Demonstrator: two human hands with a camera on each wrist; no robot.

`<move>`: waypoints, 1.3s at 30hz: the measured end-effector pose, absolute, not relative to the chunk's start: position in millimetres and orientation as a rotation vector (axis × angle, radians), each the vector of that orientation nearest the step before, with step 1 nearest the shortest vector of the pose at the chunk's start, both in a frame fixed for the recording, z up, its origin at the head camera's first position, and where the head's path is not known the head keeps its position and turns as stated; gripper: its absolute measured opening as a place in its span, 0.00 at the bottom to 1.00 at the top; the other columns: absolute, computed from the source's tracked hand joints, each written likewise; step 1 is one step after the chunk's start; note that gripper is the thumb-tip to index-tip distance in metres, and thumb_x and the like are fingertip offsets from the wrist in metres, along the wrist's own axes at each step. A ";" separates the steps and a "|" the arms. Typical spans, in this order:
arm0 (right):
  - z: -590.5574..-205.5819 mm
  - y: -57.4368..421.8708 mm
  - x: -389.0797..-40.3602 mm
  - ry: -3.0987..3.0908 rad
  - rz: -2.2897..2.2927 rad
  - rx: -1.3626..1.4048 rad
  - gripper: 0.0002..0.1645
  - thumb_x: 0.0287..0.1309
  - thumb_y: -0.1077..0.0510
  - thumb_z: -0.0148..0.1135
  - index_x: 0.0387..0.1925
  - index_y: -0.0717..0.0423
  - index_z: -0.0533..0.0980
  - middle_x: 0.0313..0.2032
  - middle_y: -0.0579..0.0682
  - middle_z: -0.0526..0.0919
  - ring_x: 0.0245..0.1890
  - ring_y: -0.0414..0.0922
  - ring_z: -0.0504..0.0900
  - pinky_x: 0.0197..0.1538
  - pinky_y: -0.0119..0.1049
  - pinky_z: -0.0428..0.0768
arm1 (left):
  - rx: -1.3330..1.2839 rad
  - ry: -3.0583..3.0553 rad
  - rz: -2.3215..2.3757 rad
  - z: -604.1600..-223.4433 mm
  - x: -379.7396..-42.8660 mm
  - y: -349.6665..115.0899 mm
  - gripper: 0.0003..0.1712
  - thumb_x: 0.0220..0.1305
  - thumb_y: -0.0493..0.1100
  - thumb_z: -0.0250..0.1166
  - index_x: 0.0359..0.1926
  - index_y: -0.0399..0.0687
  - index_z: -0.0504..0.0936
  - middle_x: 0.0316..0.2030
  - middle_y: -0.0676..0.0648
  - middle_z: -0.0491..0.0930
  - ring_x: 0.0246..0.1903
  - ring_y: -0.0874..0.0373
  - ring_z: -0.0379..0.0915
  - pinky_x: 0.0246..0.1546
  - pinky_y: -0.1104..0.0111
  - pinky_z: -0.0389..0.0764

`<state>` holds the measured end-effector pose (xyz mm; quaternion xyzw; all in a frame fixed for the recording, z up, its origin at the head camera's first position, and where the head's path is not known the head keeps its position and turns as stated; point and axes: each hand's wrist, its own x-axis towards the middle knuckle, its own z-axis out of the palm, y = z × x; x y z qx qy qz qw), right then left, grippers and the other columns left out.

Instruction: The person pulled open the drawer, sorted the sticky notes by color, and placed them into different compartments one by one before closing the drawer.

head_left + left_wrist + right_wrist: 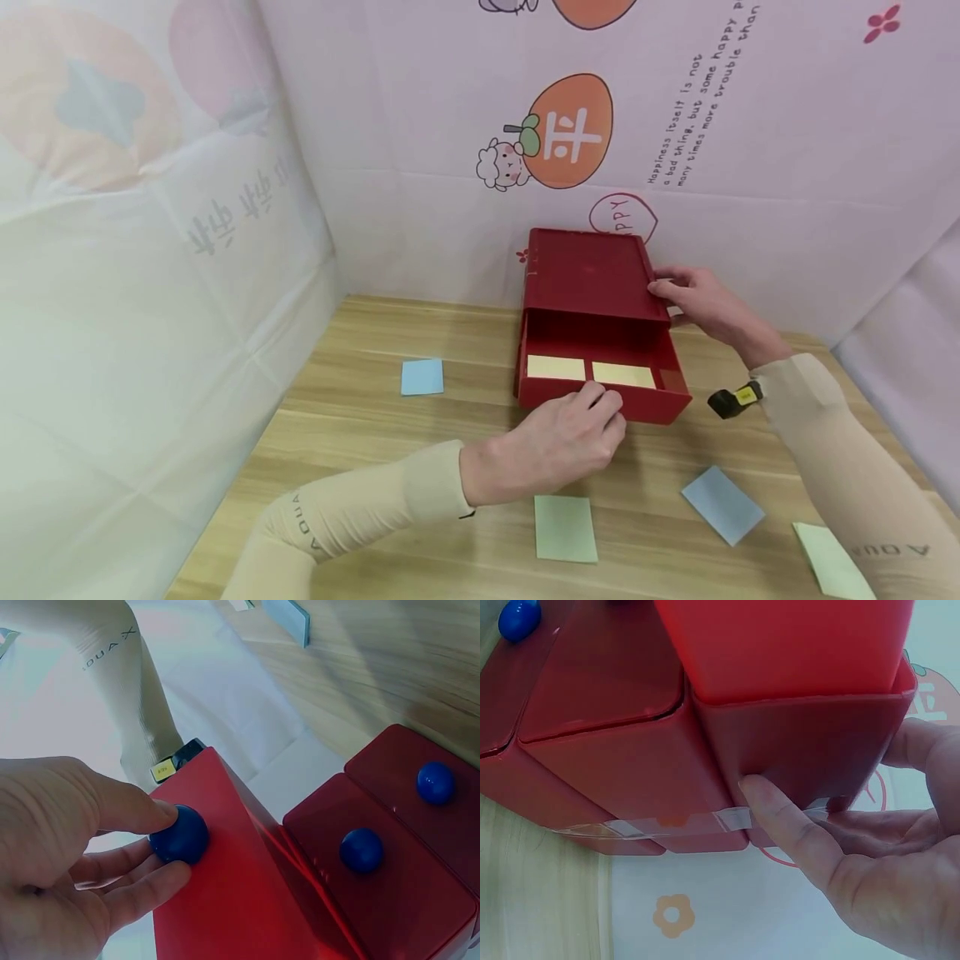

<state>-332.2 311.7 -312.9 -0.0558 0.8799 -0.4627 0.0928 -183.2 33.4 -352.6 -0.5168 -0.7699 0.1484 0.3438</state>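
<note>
A red cabinet of stacked drawers (585, 271) stands against the back wall, its top drawer (225, 900) pulled out toward me. Inside lie two pale yellow paper pieces (556, 367), side by side near the front. With thumb and fingers, my left hand (558, 442) pinches the blue round knob (180, 835) on that drawer's front. My right hand (708, 304) holds the cabinet by its upper right edge. In the right wrist view one finger (795, 829) lies along the red side panel. Two lower drawers (382, 877), with blue knobs, are closed.
On the wooden table lie a light blue paper (422, 377) at left, a green paper (566, 529) in front, and a blue-grey paper (723, 505) and another green paper (831, 560) at right. Printed white cloth (420, 233) covers the back wall and sides.
</note>
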 end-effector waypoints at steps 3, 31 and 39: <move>-312.0 312.8 -333.0 2.581 -1.399 -0.156 0.38 0.72 0.45 0.49 0.72 0.64 0.56 0.54 0.56 0.77 0.40 0.34 0.81 0.47 0.42 0.87 | -1.349 -2.017 0.382 -351.2 -183.2 32.8 0.13 0.68 0.41 0.55 0.47 0.49 0.84 0.42 0.50 0.78 0.43 0.57 0.74 0.40 0.81 0.81; -306.0 319.2 -328.7 2.452 -1.506 -0.159 0.36 0.71 0.48 0.53 0.68 0.67 0.56 0.43 0.42 0.80 0.41 0.38 0.83 0.46 0.39 0.87 | -1.337 -2.026 0.352 -344.4 -194.7 30.7 0.11 0.65 0.37 0.54 0.41 0.50 0.82 0.41 0.50 0.76 0.40 0.58 0.72 0.36 0.82 0.78; -306.8 319.3 -328.2 2.471 -1.471 -0.150 0.37 0.70 0.46 0.54 0.68 0.65 0.57 0.46 0.46 0.79 0.43 0.39 0.82 0.47 0.40 0.87 | -1.359 -2.049 0.366 -344.2 -195.4 30.8 0.10 0.65 0.39 0.55 0.43 0.50 0.81 0.43 0.50 0.76 0.42 0.56 0.72 0.40 0.80 0.78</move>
